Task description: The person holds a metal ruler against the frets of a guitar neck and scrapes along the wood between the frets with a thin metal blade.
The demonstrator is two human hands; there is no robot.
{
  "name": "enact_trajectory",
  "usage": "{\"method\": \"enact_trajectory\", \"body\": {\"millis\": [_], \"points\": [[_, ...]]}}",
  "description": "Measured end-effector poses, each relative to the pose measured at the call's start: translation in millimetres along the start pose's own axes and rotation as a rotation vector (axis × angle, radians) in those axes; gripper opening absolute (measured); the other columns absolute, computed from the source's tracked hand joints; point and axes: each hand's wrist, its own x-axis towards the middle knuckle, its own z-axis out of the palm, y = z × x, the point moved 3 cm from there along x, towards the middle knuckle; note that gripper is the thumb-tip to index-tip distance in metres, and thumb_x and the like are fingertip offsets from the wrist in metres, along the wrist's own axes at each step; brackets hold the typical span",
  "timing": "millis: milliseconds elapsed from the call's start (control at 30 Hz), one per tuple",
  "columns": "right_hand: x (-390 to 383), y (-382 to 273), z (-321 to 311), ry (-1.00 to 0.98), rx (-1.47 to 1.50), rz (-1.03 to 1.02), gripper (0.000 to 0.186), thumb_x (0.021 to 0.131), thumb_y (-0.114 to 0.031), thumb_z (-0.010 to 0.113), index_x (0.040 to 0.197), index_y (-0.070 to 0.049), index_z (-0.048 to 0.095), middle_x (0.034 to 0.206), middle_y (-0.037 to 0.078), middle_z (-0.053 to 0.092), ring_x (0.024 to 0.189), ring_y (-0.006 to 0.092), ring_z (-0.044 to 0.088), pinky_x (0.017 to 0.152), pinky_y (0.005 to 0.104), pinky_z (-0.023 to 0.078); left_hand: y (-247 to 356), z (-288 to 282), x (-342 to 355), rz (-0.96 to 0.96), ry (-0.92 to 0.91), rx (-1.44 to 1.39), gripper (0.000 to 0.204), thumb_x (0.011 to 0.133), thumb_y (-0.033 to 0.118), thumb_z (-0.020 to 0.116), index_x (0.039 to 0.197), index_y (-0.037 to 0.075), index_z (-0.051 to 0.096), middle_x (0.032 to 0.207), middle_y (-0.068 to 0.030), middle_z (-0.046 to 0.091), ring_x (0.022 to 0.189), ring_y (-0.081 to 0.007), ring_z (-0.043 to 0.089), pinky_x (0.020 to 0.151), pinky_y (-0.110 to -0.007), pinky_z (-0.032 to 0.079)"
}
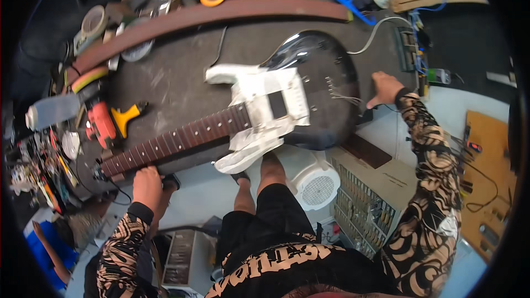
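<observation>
2 hands bracket an electric guitar (298,85) lying flat on the dark worktop (176,77). The left hand (147,186) is closed around the far end of the guitar's neck (176,138), the body stretching away up and to its right. The right hand (385,88) rests with fingers together against the body's rear edge, loose strings (345,96) just to its left.

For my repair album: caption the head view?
Left hand at guitar neck, right hand by its body on the workbench.
</observation>
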Motion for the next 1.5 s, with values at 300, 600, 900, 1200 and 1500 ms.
{"method": "enact_trajectory", "body": {"millis": [300,600,900,1200,1500], "points": [[-5,2,-7,0.12,0.056,-0.087,0.091,0.07,-0.058,0.105,0.131,0.001,0.072,0.137,0.022,0.073,0.135,0.0419,0.069,0.117,0.0531,0.052,-16,34,2,-0.003,-0.011,0.234,0.04,0.105,0.04,0.082,0.111,0.002,0.072,0.104,-0.0148,0.08,0.103,-0.0325,0.081,0.091,-0.041,0.066],[-10,0,-156,0.406,1.005,-0.415,0.027,0.11,-0.025,0.075,0.109,0.002,0.073,0.1,0.018,0.079,0.093,0.0312,0.076,0.087,0.0446,0.059,-5,7,15,-0.099,-0.379,0.16,0.056,0.106,0.05,0.076,0.12,-0.004,0.081,0.117,-0.023,0.083,0.112,-0.0397,0.081,0.095,-0.046,0.064],[233,-40,-287,1.27,0.886,-0.17,0.027,0.105,-0.014,0.072,0.124,0.004,0.074,0.117,0.033,0.078,0.114,0.0501,0.076,0.103,0.0556,0.061,4,32,21,-0.468,-0.373,0.096,0.056,0.095,0.053,0.084,0.123,0.005,0.085,0.123,-0.0203,0.084,0.118,-0.0354,0.082,0.099,-0.045,0.066],[269,-29,-328,1.067,0.504,0.1,0.029,0.104,-0.024,0.066,0.115,-0.002,0.083,0.113,0.027,0.086,0.105,0.0472,0.084,0.093,0.0588,0.068,20,33,19,-0.597,-0.347,0.213,0.033,0.095,0.044,0.086,0.109,0.014,0.092,0.109,-0.0075,0.084,0.1,-0.029,0.085,0.066,-0.047,0.066],[254,-40,-334,0.943,0.41,0.242,0.036,0.106,-0.028,0.062,0.117,-0.006,0.087,0.121,0.025,0.086,0.118,0.0449,0.083,0.1,0.056,0.066,26,58,26,-0.553,-0.41,0.335,0.032,0.105,0.024,0.071,0.12,0.001,0.087,0.111,-0.0143,0.086,0.092,-0.0306,0.086,0.065,-0.052,0.067]]}}
